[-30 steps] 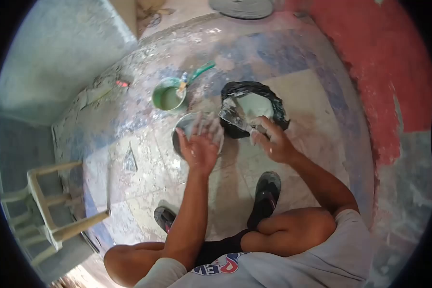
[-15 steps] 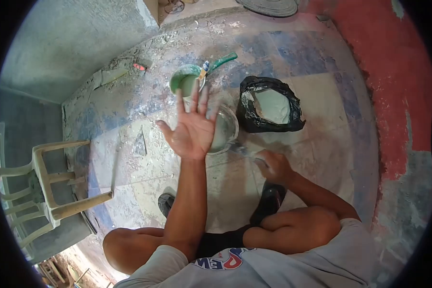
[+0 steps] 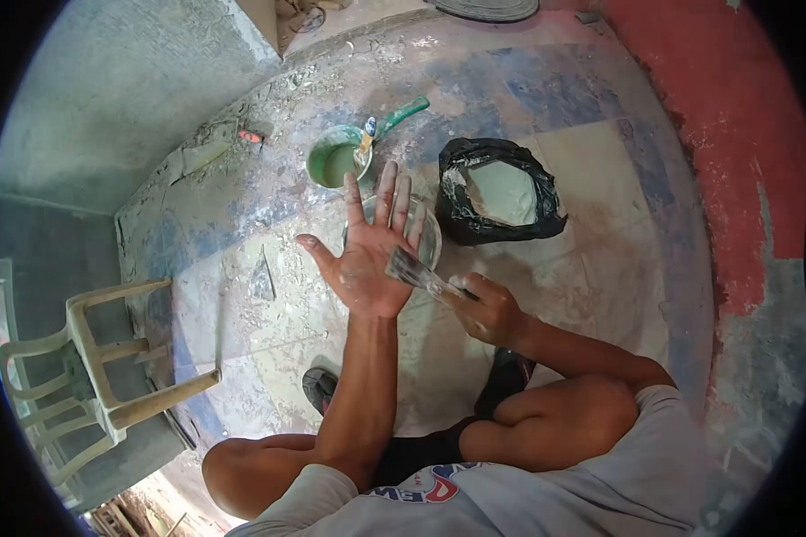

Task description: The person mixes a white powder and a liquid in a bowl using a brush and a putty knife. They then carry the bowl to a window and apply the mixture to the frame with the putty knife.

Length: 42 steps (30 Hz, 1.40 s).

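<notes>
My left hand [image 3: 373, 264] is held out palm up with its fingers spread, powdery marks on the skin. In my right hand [image 3: 484, 309] is a putty knife [image 3: 412, 271], its smeared blade overlapping the edge of my left palm in this view. Behind my left hand a round tub [image 3: 431, 242] is partly hidden. Just beyond it stands a green dipper [image 3: 317, 152] holding pale liquid, its handle pointing right. A brush [image 3: 367, 139] with a blue-and-white handle end leans in the dipper. To the right sits a black plastic bag [image 3: 457, 210] with white powder [image 3: 507, 192] inside.
A plastic chair [image 3: 143, 407] lies tipped over at the left. On the dusty floor are a triangular shard [image 3: 262, 277] and a red-handled tool [image 3: 250, 137]. A red-painted wall [image 3: 716, 116] runs along the right, and a dark round object [image 3: 488, 7] lies at the back.
My right hand has brought the putty knife up and left from the tub to my left palm. My left hand has shifted slightly right and down, still spread.
</notes>
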{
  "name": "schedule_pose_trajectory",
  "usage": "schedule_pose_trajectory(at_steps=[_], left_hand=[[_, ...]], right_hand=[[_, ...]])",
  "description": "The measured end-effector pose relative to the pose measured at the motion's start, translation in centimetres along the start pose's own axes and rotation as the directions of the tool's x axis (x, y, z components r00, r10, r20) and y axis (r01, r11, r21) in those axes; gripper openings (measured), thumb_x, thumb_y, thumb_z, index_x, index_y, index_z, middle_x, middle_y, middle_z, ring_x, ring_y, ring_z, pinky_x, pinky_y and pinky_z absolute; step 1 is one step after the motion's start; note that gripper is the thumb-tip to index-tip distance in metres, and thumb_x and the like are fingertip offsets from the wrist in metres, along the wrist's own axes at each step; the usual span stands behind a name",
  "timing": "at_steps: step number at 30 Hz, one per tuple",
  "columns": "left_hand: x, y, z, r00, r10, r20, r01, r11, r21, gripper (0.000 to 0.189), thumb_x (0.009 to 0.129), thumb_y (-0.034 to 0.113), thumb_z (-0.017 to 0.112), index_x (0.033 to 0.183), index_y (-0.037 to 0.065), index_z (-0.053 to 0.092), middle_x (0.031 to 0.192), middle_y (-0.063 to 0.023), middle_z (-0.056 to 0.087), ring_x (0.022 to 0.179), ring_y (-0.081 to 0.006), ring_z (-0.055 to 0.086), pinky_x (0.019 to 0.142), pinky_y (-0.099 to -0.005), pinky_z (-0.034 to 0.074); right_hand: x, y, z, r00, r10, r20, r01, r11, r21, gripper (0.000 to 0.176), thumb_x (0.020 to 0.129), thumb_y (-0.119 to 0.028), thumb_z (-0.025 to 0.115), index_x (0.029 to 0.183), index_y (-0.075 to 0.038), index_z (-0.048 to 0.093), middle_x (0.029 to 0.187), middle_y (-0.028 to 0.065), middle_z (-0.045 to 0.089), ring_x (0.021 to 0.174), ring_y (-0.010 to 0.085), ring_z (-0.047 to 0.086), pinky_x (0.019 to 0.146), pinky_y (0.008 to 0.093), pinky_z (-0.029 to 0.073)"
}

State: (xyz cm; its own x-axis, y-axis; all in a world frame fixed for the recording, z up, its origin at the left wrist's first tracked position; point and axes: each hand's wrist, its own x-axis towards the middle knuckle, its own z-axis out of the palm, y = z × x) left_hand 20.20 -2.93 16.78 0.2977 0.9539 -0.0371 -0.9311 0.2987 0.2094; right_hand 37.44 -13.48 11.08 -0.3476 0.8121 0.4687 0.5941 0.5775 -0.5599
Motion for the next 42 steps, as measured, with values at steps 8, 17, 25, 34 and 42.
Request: schedule_pose_trajectory(at_steps=[8,17,25,34,42], left_hand=[[0.8,10.4,0.1,0.876,0.482,-0.023,-0.433,0.807,0.402,0.065,0.100,0.052,0.040,0.148,0.009,0.034,0.154,-0.0180,0.031,0.145,-0.0321,0.026,0.119,-0.0512,0.020],[-3.0,6.9,-16.2,0.631,0.293,-0.718,0.624,0.358,0.694,0.049,0.094,0.040,0.059,0.132,0.011,0.056,0.106,-0.0057,0.061,0.077,-0.0158,0.057,0.064,-0.0325,0.051],[-4.4,6.0,-16.7,0.640,0.126,-0.758,0.728,0.218,0.650,0.049,0.090,0.033,0.068,0.130,0.011,0.052,0.107,-0.0089,0.062,0.080,-0.0201,0.063,0.064,-0.0348,0.057],[-5.1,4.6,-19.6,0.759,0.038,-0.650,0.579,0.417,0.700,0.035,0.092,0.001,0.053,0.126,0.009,0.049,0.108,-0.0116,0.063,0.087,-0.0228,0.067,0.060,-0.0379,0.063],[-3.8,5.3,-14.6,0.768,0.119,-0.629,0.546,0.392,0.740,0.038,0.087,0.014,0.045,0.124,0.011,0.049,0.104,-0.0103,0.061,0.086,-0.0223,0.067,0.062,-0.0407,0.061]], right_hand=[[-2.4,4.9,-7.2,0.906,0.410,-0.105,-0.401,0.911,0.102,0.034,0.085,-0.013,0.067,0.119,-0.010,0.063,0.088,0.0127,0.061,0.076,0.0351,0.061,0.065,0.0395,0.051],[0.8,17.8,-11.2,0.951,0.305,-0.052,-0.298,0.858,-0.419,0.030,0.081,-0.013,0.065,0.111,-0.014,0.065,0.090,0.0105,0.061,0.085,0.0323,0.061,0.075,0.0436,0.046],[0.4,19.4,-11.5,0.957,0.285,-0.060,-0.266,0.771,-0.579,0.019,0.079,-0.014,0.067,0.098,-0.013,0.066,0.083,0.0090,0.061,0.080,0.0302,0.061,0.071,0.0421,0.044],[-1.7,18.7,-10.0,0.905,0.425,-0.021,-0.391,0.810,-0.437,0.014,0.083,-0.017,0.066,0.096,-0.011,0.066,0.082,0.0124,0.062,0.079,0.0346,0.061,0.070,0.0455,0.045],[-1.9,18.3,-10.1,0.667,0.735,0.123,-0.722,0.679,-0.135,0.022,0.081,-0.023,0.070,0.100,-0.011,0.068,0.087,0.0159,0.069,0.082,0.0325,0.067,0.070,0.0413,0.051]])
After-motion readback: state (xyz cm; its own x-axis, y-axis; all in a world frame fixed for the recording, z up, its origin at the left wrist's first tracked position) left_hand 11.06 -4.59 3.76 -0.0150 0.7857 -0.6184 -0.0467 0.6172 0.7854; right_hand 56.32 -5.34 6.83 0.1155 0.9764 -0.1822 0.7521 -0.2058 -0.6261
